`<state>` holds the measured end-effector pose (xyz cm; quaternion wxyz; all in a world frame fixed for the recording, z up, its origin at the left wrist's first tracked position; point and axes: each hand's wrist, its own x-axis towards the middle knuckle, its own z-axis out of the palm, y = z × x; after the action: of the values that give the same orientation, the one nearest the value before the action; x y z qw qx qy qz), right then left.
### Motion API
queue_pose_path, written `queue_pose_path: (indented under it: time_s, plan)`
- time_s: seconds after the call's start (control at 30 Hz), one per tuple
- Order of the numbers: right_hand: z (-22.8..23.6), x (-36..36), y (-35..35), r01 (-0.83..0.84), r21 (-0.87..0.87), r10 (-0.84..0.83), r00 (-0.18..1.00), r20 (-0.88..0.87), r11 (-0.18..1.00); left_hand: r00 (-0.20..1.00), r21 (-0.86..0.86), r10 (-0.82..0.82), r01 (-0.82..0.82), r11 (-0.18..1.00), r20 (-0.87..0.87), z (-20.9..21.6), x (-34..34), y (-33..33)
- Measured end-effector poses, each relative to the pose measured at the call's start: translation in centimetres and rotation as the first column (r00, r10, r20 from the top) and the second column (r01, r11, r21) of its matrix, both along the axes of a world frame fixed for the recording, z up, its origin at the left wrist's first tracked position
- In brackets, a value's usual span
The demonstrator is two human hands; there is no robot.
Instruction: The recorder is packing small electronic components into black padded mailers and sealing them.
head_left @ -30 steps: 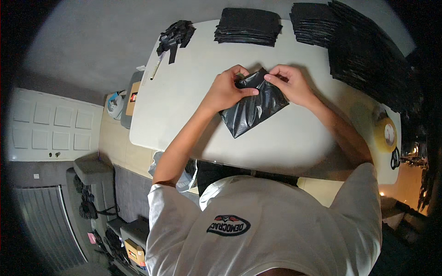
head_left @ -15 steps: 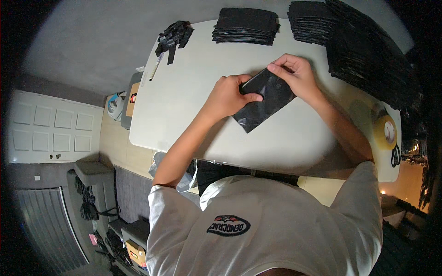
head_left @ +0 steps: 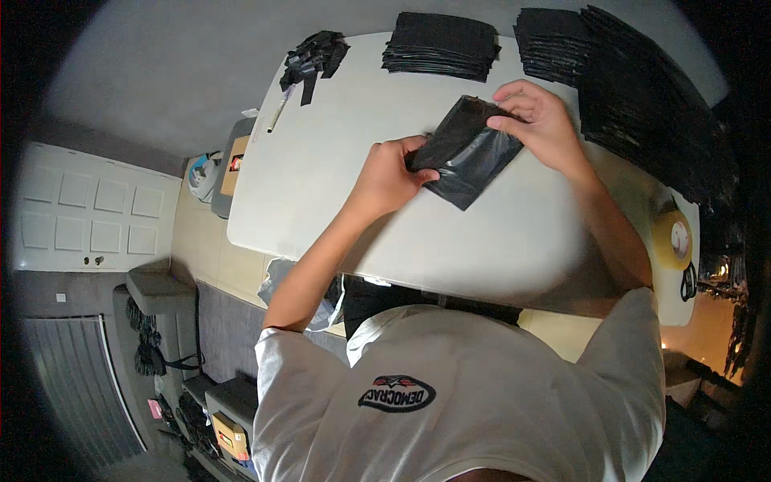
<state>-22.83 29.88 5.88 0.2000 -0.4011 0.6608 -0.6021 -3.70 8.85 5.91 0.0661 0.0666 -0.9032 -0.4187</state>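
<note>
A folded black plastic bag (head_left: 467, 157), flat and shiny, is held above the white table (head_left: 337, 233). My left hand (head_left: 391, 174) pinches its left corner, thumb on the top face and fingers underneath. At the bag's upper right edge, my right hand (head_left: 540, 124) grips with the thumb pressed on top; some of its fingers are raised and bent behind the edge. Beyond the bag lies a neat stack of folded black plastic bags (head_left: 440, 46) along the table's far edge.
More black stacks (head_left: 550, 44) and a large heap of black plastic sheets (head_left: 642, 104) cover the far right. Black strips (head_left: 315, 58) and a pen (head_left: 279, 110) lie far left. A tape roll (head_left: 676, 239) and black-handled scissors (head_left: 688, 283) sit at the right edge.
The bag has turned and its top edge now faces farther up. My right hand has shifted right along its edge; the left hand has moved slightly left on it.
</note>
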Motion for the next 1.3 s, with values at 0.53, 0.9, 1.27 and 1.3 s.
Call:
queue_pose_path:
  time_s: [0.53,0.9,1.27,1.3]
  plan:
    - [3.5,3.0,1.1,-0.036,-0.051,0.000,0.819,-0.574,0.998,0.963,0.464,0.054,0.079,0.882,-0.265,-0.5,-1.1,3.0]
    - [3.9,3.1,1.4,0.001,0.038,0.017,0.882,-0.471,0.999,0.886,0.539,0.211,0.052,0.841,-0.413,0.8,-1.5,4.4]
    - [4.5,2.1,1.6,0.115,-0.186,-0.194,0.847,-0.495,0.976,0.994,0.428,0.015,0.031,0.903,-0.105,-0.2,-1.1,3.3]
    - [4.2,1.8,1.7,0.091,-0.133,-0.152,0.800,-0.581,0.987,0.997,0.413,0.031,0.000,0.911,-0.068,-0.4,-1.2,3.3]
